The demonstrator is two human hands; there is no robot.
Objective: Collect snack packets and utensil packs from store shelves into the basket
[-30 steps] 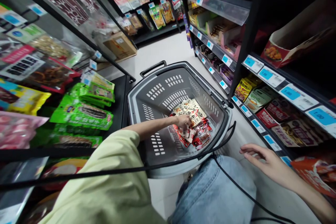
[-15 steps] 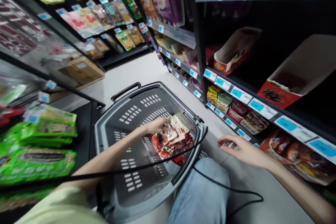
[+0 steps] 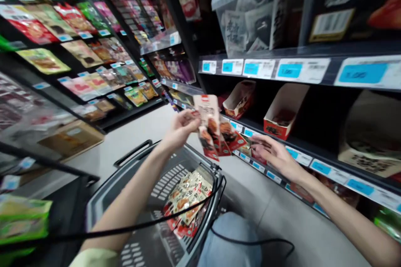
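Pinching a fanned bunch of flat cream-and-red snack packets (image 3: pixel 210 119) by its left edge, the left hand (image 3: pixel 183 129) holds it above the far right corner of the grey perforated plastic basket (image 3: pixel 109 190). The packets' long axes run roughly upright, lower ends splaying toward the right hand (image 3: pixel 277 156), which hangs off the basket's right side, half-curled, apparently grasping nothing; whether it touches them is unclear.

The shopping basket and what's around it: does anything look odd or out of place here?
The black cord looks odd: it slants across the view, over the basket and in front of the left forearm, seemingly unrelated to the packets heaped inside the basket. Nothing appears spilled.
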